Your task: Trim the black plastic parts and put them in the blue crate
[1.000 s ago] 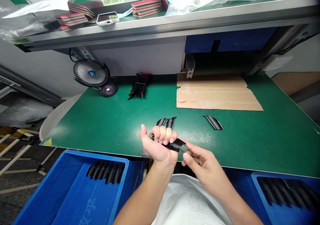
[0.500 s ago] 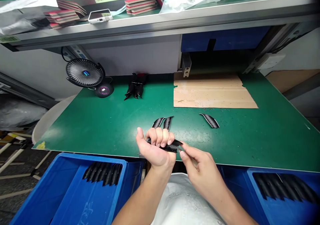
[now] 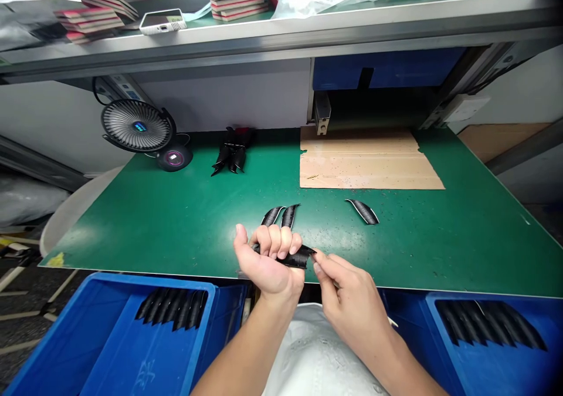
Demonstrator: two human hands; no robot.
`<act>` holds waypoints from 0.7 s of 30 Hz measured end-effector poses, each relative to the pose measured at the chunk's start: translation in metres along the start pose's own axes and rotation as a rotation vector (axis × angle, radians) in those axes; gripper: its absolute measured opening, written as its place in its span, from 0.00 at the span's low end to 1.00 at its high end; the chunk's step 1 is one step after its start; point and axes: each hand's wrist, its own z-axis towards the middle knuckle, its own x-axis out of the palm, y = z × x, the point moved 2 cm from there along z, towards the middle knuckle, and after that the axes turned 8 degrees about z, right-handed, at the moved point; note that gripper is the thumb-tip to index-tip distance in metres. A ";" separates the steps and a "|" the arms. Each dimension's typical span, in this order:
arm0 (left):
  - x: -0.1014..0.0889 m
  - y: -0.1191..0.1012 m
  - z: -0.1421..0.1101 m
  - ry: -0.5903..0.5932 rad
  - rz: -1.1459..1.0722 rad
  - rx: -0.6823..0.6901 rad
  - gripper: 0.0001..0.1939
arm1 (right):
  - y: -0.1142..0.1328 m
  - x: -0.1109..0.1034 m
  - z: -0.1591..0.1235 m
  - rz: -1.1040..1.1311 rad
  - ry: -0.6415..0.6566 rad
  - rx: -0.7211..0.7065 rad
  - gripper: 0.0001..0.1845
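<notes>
My left hand (image 3: 266, 261) is curled around a black bristled strip (image 3: 295, 259), whose end sticks out to the right of my fingers. The thumb and forefinger of my right hand (image 3: 352, 299) pinch that end. Just beyond my left fingers, two similar curved strips (image 3: 272, 215) (image 3: 289, 215) lie on the green mat (image 3: 132, 226). A third strip (image 3: 363, 211) lies further right, and a black bunch of strips (image 3: 231, 156) stands at the back.
Blue crates (image 3: 109, 280) (image 3: 484, 295) holding rows of black strips stand below the front edge, on either side of me. A cardboard sheet (image 3: 369, 161), a fan (image 3: 136, 126) and a round speaker (image 3: 175, 157) sit on the mat, under a metal shelf (image 3: 264, 41).
The whole scene has shifted left and slightly up in the picture. My right fingers have closed in on the strip's end, while my left hand keeps its grip.
</notes>
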 end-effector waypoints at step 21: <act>-0.001 0.015 0.014 -0.061 -0.041 -0.208 0.27 | -0.011 -0.004 0.015 0.311 -0.223 -0.003 0.09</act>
